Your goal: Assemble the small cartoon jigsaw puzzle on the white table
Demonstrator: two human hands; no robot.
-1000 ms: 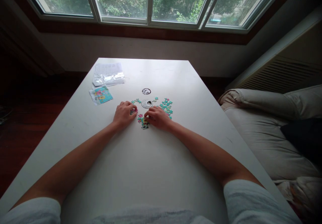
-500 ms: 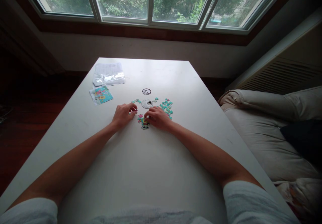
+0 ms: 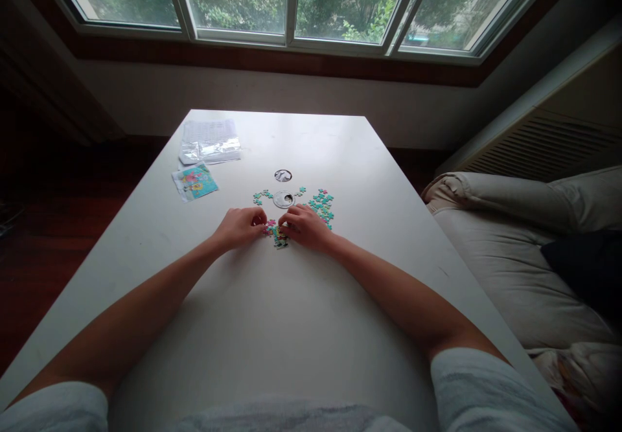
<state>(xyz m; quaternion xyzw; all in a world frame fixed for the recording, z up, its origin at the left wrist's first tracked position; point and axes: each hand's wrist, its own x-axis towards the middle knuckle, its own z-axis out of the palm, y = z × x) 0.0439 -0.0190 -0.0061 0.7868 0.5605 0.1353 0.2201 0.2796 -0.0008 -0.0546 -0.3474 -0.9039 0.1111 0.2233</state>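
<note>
A small joined patch of jigsaw puzzle (image 3: 280, 238), with yellow, pink and teal colours, lies on the white table (image 3: 272, 328). At its left edge, my left hand (image 3: 241, 226) pinches a small pinkish puzzle piece (image 3: 265, 230) between thumb and fingers. My right hand (image 3: 306, 226) rests at the patch's upper right side, its fingertips bent down onto the patch. Whether a loose piece is under those fingertips is hidden. Loose teal puzzle pieces (image 3: 322, 203) lie just beyond my right hand, and a few more pieces (image 3: 263, 195) lie beyond my left.
A round tin lid or dish (image 3: 284, 200) sits among the pieces, with a smaller round item (image 3: 282, 175) behind it. Farther left are a picture card (image 3: 196, 182) and a clear plastic bag (image 3: 210, 140). A sofa (image 3: 505, 257) stands along the table's right side.
My left hand has moved slightly right and nearer to me, bringing its piece against the patch's left edge. My right hand has stayed nearly still.
</note>
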